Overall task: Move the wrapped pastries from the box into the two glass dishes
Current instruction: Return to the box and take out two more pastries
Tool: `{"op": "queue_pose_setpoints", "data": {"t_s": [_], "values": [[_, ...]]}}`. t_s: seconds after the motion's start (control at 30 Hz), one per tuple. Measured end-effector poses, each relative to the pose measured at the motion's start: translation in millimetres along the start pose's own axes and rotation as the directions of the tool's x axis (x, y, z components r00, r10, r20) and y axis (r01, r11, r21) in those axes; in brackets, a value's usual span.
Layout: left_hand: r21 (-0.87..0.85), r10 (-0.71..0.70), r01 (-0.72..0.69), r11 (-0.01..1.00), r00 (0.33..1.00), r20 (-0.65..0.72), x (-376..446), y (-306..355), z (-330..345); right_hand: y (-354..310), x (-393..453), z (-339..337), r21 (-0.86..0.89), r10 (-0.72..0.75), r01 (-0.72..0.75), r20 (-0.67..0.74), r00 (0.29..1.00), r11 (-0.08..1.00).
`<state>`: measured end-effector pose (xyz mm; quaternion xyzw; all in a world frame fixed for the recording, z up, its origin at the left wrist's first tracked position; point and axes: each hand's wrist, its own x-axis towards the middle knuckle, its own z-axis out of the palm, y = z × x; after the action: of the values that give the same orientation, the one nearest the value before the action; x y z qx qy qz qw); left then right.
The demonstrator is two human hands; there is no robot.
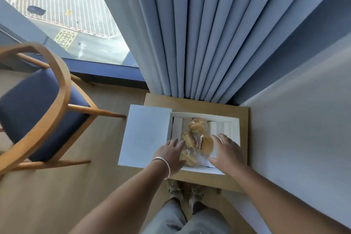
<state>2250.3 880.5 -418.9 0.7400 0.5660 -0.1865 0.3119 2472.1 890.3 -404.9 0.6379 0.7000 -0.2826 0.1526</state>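
An open white box [205, 116] lies on a small wooden table [241, 112], its lid [146, 135] folded out to the left. Inside lie several golden pastries in clear wrappers [197, 138]. My left hand [170, 153], with a bracelet on the wrist, hovers over the left side of the pile, fingers spread. My right hand [227, 151] is spread over the right side of the pile, fingers apart. Neither hand grips a pastry that I can see. No glass dishes are in view.
A wooden chair with a blue seat [38, 108] stands to the left on the wood floor. Blue curtains [209, 34] hang right behind the table. A white wall [303, 119] runs along the right. My feet [184, 190] stand at the table's near edge.
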Motion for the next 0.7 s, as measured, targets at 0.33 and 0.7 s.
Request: {"op": "queue_pose_setpoints", "data": {"t_s": [0.33, 0.7], "values": [[-0.079, 0.004, 0.005, 0.997, 0.993, 0.12, 57, 6, 59, 15, 63, 62, -0.082, -0.09, 0.092, 0.031, 0.995, 0.992], [-0.025, -0.031, 0.033, 0.999, 0.996, 0.078, 80, 0, 75, 11, 99, 96, -0.177, -0.09, 0.092, 0.022, 0.996, 0.98]]}}
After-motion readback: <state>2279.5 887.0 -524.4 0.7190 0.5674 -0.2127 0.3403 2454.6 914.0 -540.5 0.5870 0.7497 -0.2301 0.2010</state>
